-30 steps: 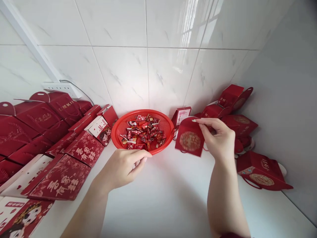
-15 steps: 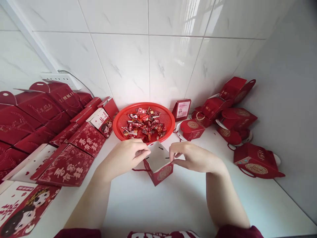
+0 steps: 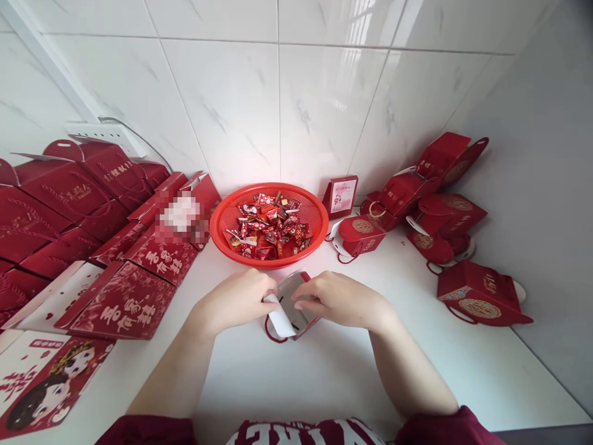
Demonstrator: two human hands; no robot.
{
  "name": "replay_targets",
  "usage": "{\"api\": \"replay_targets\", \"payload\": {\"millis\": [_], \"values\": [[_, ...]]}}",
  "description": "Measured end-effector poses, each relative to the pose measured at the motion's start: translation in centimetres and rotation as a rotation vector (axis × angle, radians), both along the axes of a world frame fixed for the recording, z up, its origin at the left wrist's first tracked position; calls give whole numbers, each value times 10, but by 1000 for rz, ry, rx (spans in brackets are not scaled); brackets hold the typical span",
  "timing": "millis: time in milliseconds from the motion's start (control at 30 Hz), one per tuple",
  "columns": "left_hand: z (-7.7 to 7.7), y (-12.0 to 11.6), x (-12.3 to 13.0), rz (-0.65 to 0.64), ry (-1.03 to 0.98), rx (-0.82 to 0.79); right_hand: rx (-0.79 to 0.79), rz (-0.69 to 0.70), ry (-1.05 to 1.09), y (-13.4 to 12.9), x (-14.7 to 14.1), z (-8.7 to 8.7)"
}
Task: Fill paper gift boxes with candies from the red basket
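A small red box with a white inside (image 3: pixel 293 290) lies between my hands near the middle of the white table, its top open. My left hand (image 3: pixel 243 300) pinches the box's white flap (image 3: pixel 281 321) at the left side. A dark red cord loop hangs below that flap. Over the right part of the opening is my right hand (image 3: pixel 336 298), its fingers bent at the box's edge; their tips partly cover the inside. Just behind the box stands a red perforated basket (image 3: pixel 217 238) holding several wrapped sweets (image 3: pixel 269 225).
Rows of red boxes (image 3: pixel 127 300) fill the left side, with a power strip (image 3: pixel 109 135) behind them. Several red handled boxes (image 3: pixel 479 290) stand at the right. A small red stand-up box (image 3: pixel 343 196) is against the tiled wall.
The box has turned between my hands, and its white flap now shows at the left. My right hand has moved left over the opening. The view has tilted slightly downward.
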State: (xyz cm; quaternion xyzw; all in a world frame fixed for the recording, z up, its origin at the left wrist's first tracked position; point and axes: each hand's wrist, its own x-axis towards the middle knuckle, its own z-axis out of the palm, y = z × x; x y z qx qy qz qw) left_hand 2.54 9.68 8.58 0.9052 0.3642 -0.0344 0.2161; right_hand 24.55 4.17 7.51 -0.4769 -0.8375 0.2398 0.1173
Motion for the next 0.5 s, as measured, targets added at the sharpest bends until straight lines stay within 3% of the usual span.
{"api": "replay_targets", "payload": {"millis": [233, 500], "values": [[-8, -4, 2, -38, 54, 43, 49, -359, -359, 9, 9, -8], [-3, -35, 36, -151, 299, 135, -108, -320, -483, 35, 8, -27]]}}
